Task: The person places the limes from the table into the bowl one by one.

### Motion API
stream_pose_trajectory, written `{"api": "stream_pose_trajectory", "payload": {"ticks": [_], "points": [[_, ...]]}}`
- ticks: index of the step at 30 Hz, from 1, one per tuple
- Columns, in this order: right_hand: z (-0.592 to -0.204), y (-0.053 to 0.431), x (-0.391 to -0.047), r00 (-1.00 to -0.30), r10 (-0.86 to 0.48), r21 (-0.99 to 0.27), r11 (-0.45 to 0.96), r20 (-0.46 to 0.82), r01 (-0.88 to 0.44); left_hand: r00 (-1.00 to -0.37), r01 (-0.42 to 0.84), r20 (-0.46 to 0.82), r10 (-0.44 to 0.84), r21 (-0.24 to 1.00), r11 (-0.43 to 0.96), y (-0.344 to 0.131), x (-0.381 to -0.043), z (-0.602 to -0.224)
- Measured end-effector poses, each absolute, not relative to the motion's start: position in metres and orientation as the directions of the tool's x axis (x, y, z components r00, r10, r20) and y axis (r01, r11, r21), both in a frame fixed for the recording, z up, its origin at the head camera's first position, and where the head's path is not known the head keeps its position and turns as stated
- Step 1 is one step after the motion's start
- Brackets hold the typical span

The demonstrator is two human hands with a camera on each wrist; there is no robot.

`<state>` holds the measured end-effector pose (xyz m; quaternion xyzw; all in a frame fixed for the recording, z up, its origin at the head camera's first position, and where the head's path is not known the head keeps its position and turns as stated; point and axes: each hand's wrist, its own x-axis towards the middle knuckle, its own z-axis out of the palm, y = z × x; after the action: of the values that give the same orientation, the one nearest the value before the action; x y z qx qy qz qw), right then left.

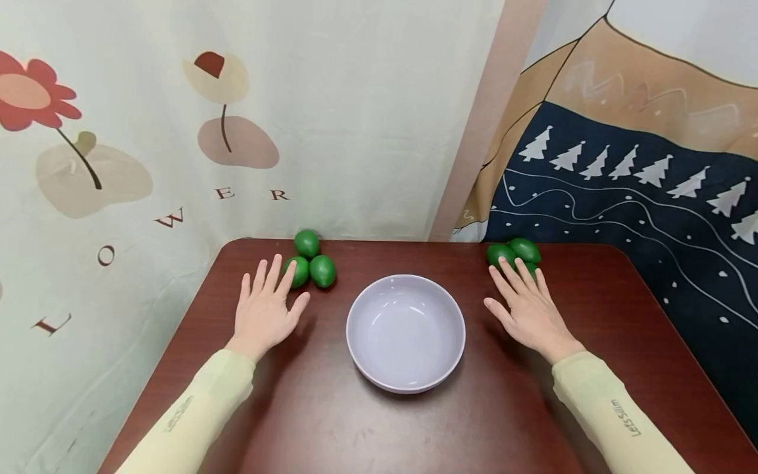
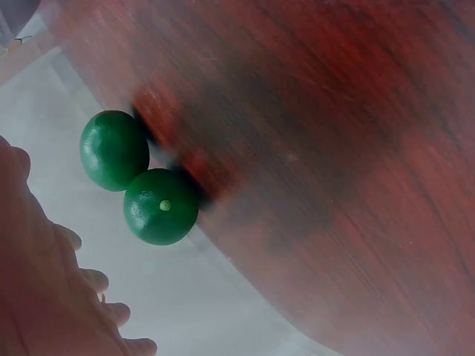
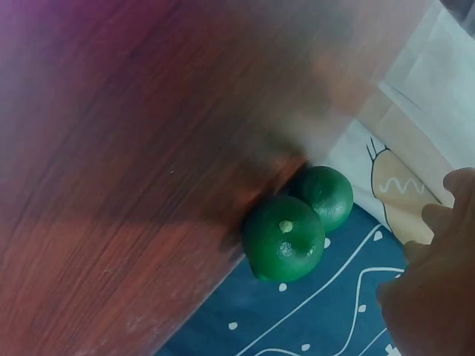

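Three green limes (image 1: 322, 271) sit in a cluster at the table's back left. My left hand (image 1: 264, 307) is held just in front of them, fingers spread and straight, its fingertips overlapping one lime in the head view. Another group of limes (image 1: 524, 250) lies at the back right, partly covered by my right hand (image 1: 529, 309), whose fingers are also extended. Between the hands stands a round lavender bowl (image 1: 405, 332) with nothing in it. The left wrist view shows two limes (image 2: 161, 207) beside the left hand (image 2: 52, 274); two limes (image 3: 283, 239) appear near the right hand (image 3: 434, 274) too.
The dark red wooden table (image 1: 367, 434) has rounded back corners. Right behind its back edge hangs a pale curtain (image 1: 355, 131) with flower prints, and a navy and tan cloth (image 1: 592, 197) with white trees hangs to the right.
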<state>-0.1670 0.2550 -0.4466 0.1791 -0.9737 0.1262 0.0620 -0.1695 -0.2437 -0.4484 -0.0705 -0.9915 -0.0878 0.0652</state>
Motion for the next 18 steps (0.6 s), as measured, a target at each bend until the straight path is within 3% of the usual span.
{"api": "stream_pose_trajectory", "payload": {"ticks": [9,18], "points": [[-0.449,0.25,-0.172,-0.927,-0.328,-0.271,0.89,0.181,-0.367,-0.985,0.144,0.119,0.124,0.174,0.974,-0.235,-0.181,-0.451],[-0.445,0.239,-0.17,-0.912,-0.364,-0.419,0.81,0.188,-0.41,-0.985,0.149,0.113,0.132,0.159,0.976,-0.227,-0.196,-0.454]]}}
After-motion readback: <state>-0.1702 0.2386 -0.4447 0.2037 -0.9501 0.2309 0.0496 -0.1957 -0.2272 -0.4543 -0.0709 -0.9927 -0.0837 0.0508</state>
